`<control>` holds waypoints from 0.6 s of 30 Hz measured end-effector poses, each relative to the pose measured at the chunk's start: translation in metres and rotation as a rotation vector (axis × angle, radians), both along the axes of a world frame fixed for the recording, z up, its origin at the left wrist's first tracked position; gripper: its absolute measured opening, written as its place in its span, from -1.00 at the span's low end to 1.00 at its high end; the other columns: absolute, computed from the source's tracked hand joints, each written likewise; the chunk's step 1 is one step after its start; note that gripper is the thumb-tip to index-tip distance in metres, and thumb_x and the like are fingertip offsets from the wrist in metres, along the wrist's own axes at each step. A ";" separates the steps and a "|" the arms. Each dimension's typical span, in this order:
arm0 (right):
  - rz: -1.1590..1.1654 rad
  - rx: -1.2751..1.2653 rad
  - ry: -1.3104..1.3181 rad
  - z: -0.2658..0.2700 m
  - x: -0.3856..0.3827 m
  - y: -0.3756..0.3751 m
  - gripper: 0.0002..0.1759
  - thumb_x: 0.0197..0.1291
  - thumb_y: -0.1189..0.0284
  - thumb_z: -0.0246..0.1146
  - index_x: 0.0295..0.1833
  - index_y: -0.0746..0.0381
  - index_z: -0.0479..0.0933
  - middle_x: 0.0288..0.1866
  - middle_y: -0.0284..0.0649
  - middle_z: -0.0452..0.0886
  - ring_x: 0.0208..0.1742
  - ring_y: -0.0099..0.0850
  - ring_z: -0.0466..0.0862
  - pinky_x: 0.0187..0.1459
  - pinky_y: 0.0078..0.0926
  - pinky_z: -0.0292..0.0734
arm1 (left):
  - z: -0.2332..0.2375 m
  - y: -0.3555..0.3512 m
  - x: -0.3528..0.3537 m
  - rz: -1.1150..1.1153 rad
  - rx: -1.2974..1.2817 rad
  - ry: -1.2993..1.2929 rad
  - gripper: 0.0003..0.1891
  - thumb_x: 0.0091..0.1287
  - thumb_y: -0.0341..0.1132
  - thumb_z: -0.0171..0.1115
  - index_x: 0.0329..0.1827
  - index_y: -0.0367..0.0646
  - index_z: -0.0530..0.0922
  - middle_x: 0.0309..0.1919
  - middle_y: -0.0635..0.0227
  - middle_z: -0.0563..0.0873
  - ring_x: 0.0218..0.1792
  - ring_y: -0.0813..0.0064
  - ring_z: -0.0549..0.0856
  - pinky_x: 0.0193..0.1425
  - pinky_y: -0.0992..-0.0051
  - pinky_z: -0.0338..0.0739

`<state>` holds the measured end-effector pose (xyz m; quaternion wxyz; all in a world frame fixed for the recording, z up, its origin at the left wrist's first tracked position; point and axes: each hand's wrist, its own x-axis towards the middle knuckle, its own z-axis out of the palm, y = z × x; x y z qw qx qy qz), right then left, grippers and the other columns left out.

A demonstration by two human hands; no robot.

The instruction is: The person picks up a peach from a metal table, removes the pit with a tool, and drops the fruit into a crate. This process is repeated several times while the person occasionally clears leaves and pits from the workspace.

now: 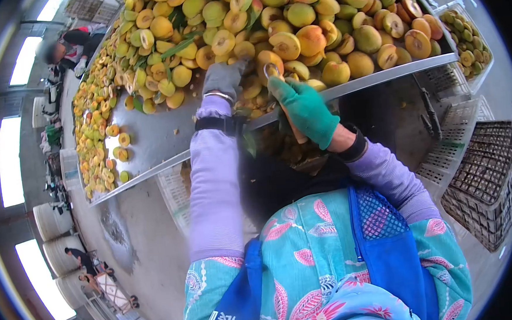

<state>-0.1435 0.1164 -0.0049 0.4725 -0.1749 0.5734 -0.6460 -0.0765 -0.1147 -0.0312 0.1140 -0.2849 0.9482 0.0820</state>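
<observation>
My right hand (pixel 307 111), in a green glove, is closed around the wooden handle of a pitting tool (pixel 289 112). The tool's metal loop points up at a yellow peach (pixel 269 63) at the edge of the pile. Close by on the left is my left hand (pixel 223 80), in a grey glove, reaching into the peaches. Its fingers are blurred and partly lost among the fruit, so a grip cannot be made out. Many of the peaches (pixel 223 42) around both hands are cut in half; others look whole, with green leaves (pixel 180 46) among them.
The peaches lie on a metal table (pixel 160 130) with a raised rim. Below my hands, fruit pieces (pixel 293 152) sit in a container. Plastic crates (pixel 480 175) stand at the right, one holding green fruit (pixel 464 41). Other people (pixel 83 261) are at the far left.
</observation>
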 end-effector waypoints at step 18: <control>0.203 0.016 0.256 0.003 0.026 0.004 -0.44 0.41 0.00 0.04 -0.01 0.36 0.52 -0.28 0.13 0.63 -0.22 0.07 0.63 -0.18 -0.15 0.49 | 0.006 0.107 0.070 0.252 0.913 1.145 -0.60 0.42 -0.24 0.10 0.22 -0.30 0.49 0.03 0.08 0.62 -0.02 0.27 0.68 0.11 0.36 0.59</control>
